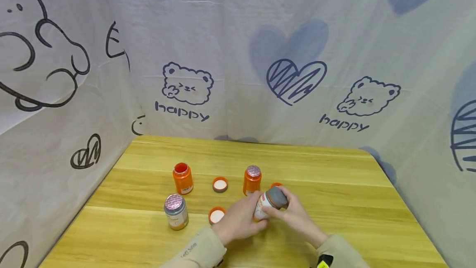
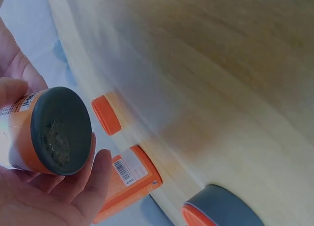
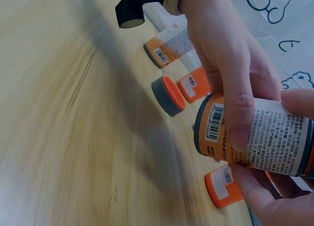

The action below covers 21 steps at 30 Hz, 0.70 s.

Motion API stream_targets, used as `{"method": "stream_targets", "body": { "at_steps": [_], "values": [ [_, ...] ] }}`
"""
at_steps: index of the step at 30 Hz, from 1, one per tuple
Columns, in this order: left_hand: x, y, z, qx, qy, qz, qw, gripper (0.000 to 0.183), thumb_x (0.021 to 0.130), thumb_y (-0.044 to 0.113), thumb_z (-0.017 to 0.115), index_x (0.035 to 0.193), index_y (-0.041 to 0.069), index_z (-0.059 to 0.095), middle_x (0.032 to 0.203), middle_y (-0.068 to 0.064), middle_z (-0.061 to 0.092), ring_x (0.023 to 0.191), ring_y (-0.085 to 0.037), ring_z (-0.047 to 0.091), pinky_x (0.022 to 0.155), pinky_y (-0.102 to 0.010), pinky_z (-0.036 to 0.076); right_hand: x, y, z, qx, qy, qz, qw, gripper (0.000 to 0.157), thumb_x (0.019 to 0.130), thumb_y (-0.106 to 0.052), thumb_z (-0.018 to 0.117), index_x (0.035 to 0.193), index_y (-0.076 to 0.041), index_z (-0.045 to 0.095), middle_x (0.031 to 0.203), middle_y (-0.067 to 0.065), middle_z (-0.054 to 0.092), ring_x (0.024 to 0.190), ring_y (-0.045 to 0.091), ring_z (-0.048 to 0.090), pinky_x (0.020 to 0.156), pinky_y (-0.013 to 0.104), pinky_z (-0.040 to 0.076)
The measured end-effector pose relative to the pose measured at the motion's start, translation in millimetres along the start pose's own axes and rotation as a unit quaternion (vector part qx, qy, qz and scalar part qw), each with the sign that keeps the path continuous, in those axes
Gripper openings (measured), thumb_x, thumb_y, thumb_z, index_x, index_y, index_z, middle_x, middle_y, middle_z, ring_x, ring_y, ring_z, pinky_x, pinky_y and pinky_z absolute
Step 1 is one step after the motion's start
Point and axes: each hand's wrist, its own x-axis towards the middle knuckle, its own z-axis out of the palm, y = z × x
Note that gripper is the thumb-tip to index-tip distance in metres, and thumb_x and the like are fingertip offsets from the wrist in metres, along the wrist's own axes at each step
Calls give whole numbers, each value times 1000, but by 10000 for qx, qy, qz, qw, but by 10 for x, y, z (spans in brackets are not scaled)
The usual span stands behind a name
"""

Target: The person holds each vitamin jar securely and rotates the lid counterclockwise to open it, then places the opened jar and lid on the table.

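A bottle [image 1: 261, 209] with a white-and-orange label is held tilted above the table, its grey lid [image 1: 277, 197] on. Around its body my left hand [image 1: 239, 218] grips, thumb and fingers curled over the label. My right hand [image 1: 300, 220] holds the lid end from the right. In the left wrist view the dark, scuffed base [image 2: 61, 130] of the bottle faces the camera. Just behind the hands stands an orange bottle [image 1: 252, 180] with a foil-covered mouth. A lid [image 1: 276, 185] lies partly hidden behind the right hand.
At the left stand an uncovered orange bottle [image 1: 183, 179] and a grey-topped bottle [image 1: 176, 213] with a foil seal. Two upturned lids, a grey-sided one [image 1: 220, 185] and an orange-rimmed one [image 1: 217, 216], lie between them and the hands. Patterned cloth [image 1: 238, 123] hangs behind the wooden table [image 1: 334, 202].
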Motion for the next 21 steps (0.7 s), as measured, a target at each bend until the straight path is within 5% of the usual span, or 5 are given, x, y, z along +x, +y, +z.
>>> {"method": "stream_targets", "body": {
  "at_steps": [13, 21],
  "values": [
    [-31, -41, 52, -296, -325, -345, 9984, 48, 78, 23, 78, 116, 16, 49, 90, 8, 58, 72, -3, 52, 64, -20, 46, -10, 31, -12, -291, -355, -163, 9988, 45, 91, -21, 75, 126, -1, 56, 119, 16, 62, 101, 15, 64, 81, 23, 53],
    [-41, -54, 86, -233, -464, -337, 9981, 51, 77, 23, 78, 117, 17, 48, 92, 8, 58, 72, -3, 52, 62, -19, 45, 2, -23, -9, -1134, -301, -255, 9928, 35, 96, -34, 68, 111, -2, 59, 86, 10, 65, 65, 15, 62, 56, 27, 55]
  ]
}}
